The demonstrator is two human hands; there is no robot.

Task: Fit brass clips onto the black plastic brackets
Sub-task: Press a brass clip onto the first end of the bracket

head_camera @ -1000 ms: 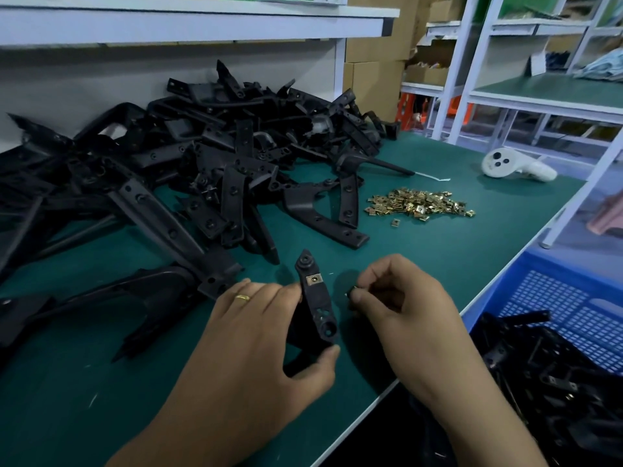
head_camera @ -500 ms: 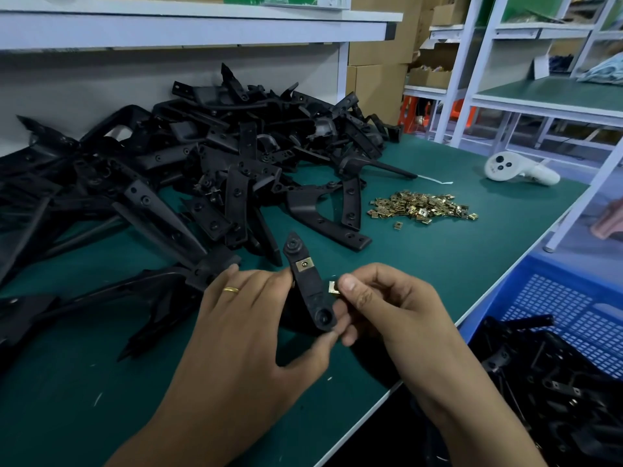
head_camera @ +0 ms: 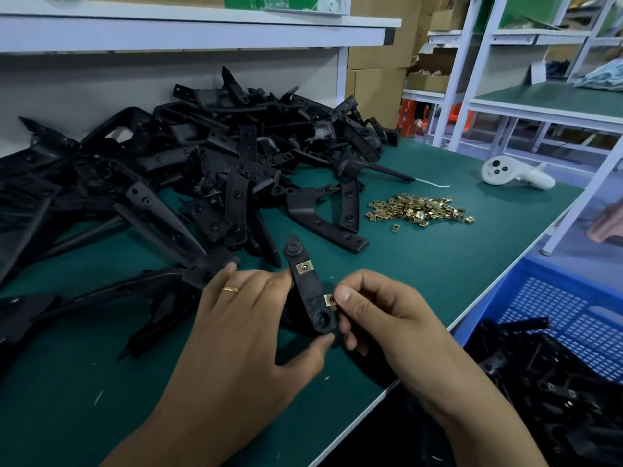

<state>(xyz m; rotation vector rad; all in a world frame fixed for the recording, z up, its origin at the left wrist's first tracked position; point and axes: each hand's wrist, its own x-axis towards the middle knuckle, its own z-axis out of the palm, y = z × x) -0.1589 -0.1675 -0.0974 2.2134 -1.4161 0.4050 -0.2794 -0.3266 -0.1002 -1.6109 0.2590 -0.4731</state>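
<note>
Brass clip (head_camera: 330, 299) at bracket edge
My left hand (head_camera: 249, 335) grips the upright black bracket (head_camera: 312, 294); my right hand (head_camera: 387, 318) pinches the clip against its right side.

Bare forearms, gold ring (head_camera: 230, 289) on left grip (head_camera: 249, 318)

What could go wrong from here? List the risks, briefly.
1. The brass clip pinched by the right hand meets the bracket edge-on; it may seat crooked.
2. It is held only at the tips of the fingers and could drop onto the green table.
</note>
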